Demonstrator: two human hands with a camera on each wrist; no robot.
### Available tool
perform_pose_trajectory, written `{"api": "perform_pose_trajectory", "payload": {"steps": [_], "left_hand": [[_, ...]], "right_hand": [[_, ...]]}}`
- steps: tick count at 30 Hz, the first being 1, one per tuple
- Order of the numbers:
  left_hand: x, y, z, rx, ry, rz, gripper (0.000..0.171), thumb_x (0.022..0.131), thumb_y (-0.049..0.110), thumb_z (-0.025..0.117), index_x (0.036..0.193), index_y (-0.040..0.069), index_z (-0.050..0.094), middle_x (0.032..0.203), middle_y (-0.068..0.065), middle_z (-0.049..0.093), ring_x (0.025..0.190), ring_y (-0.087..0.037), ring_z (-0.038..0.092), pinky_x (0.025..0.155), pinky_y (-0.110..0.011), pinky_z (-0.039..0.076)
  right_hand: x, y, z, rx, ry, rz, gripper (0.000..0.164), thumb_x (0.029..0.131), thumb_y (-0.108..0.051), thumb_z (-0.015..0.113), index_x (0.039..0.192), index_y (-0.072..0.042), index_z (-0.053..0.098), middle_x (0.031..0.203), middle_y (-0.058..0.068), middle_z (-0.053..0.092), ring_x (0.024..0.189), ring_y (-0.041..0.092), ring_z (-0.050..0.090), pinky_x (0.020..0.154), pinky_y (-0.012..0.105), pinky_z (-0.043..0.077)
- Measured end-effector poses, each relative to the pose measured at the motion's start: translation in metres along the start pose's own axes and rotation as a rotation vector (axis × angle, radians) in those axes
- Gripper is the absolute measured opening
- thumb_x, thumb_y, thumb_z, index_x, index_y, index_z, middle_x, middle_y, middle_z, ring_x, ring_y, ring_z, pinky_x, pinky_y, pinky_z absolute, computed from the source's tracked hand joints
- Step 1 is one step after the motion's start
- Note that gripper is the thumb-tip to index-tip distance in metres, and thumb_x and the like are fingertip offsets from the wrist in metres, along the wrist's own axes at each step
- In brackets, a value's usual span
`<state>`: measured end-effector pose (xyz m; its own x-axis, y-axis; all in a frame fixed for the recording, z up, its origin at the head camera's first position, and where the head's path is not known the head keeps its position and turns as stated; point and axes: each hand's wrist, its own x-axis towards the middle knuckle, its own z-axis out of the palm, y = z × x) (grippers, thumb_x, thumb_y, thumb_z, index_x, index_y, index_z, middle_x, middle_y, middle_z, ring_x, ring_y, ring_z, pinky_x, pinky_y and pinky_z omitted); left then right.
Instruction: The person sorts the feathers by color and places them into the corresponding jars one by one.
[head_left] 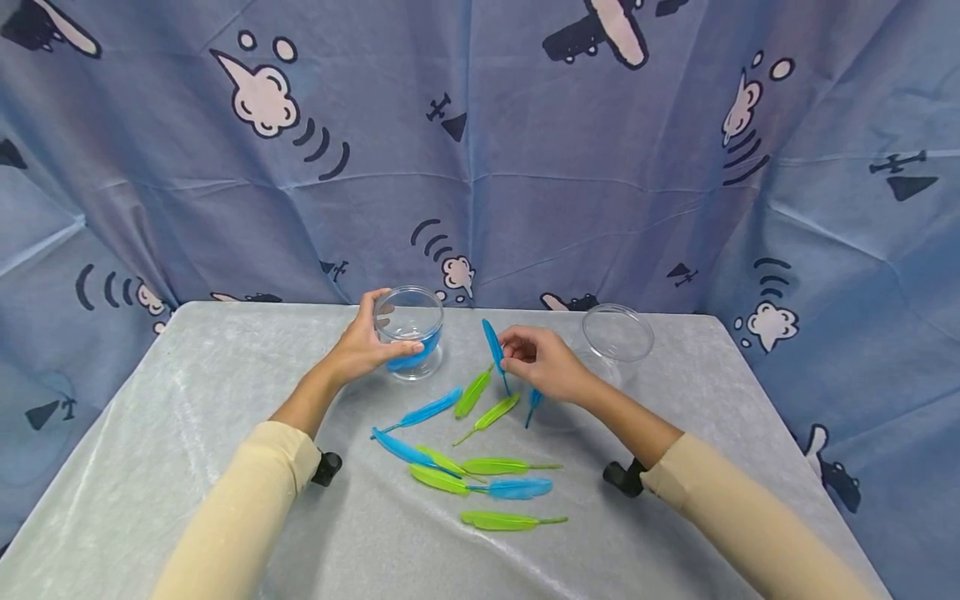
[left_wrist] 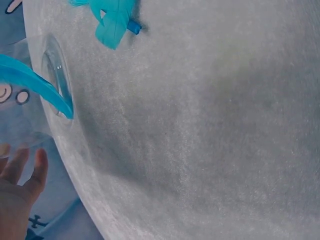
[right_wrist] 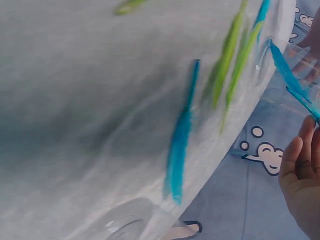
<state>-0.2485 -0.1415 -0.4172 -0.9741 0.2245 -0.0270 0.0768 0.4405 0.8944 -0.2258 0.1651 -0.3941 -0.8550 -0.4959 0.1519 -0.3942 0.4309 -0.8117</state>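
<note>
In the head view my left hand (head_left: 365, 343) grips a clear round container (head_left: 415, 312), thumb across the near side and fingers round the far left. A blue feather (left_wrist: 37, 86) lies inside it. Between the thumb and fingertips of my right hand (head_left: 546, 364) is another blue feather (head_left: 491, 340), its tip up, just right of the container. Below that hand a blue feather (right_wrist: 180, 145) rests on the table. Two green feathers, one upper (head_left: 473, 394) and one lower (head_left: 491, 415), lie between the hands.
A second clear container (head_left: 618, 359) stands behind my right wrist. Nearer on the grey-covered table (head_left: 375, 550) are several blue and green feathers, among them a blue one (head_left: 431, 408) and a green one (head_left: 498, 522). A patterned blue curtain (head_left: 510, 217) hangs behind the table.
</note>
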Motion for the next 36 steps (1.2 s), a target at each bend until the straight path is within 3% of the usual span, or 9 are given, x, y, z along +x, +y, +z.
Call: {"api": "perform_pose_trajectory", "payload": {"steps": [11,23,30,36], "left_hand": [[0.0,0.001,0.001,0.002,-0.004,-0.002,0.105,0.082,0.038,0.082,0.156,0.02,0.01,0.158,-0.02,0.028,0.143,-0.043,0.03,0.109,-0.06,0.034],[0.0,0.002,0.001,-0.002,0.002,-0.007,0.104,0.083,0.037,0.082,0.155,0.019,0.01,0.157,-0.021,0.028,0.142,-0.044,0.03,0.11,-0.06,0.034],[0.001,0.001,0.002,-0.012,-0.006,-0.005,0.104,0.082,0.037,0.082,0.155,0.02,0.01,0.157,-0.021,0.028,0.142,-0.043,0.031,0.109,-0.06,0.034],[0.0,0.001,0.001,-0.024,-0.014,-0.002,0.102,0.084,0.036,0.081,0.155,0.02,0.01,0.158,-0.021,0.026,0.143,-0.044,0.029,0.109,-0.06,0.035]], "right_hand": [[0.033,-0.025,0.004,0.031,0.082,-0.01,0.009,0.091,0.002,0.067,0.1,0.003,0.066,0.089,0.012,0.063,0.078,0.022,0.058,0.07,0.027,0.051],[0.054,-0.046,0.008,0.088,0.122,-0.1,0.005,0.092,0.003,0.066,0.097,0.003,0.067,0.086,0.013,0.065,0.074,0.023,0.058,0.066,0.026,0.05],[0.063,-0.055,0.005,0.115,0.141,-0.081,0.005,0.092,0.003,0.066,0.097,0.002,0.067,0.086,0.012,0.064,0.076,0.029,0.059,0.068,0.027,0.05],[0.073,-0.063,0.009,0.186,0.173,-0.022,0.008,0.093,0.001,0.067,0.101,0.002,0.067,0.092,0.012,0.067,0.086,0.033,0.065,0.077,0.028,0.055]]}}
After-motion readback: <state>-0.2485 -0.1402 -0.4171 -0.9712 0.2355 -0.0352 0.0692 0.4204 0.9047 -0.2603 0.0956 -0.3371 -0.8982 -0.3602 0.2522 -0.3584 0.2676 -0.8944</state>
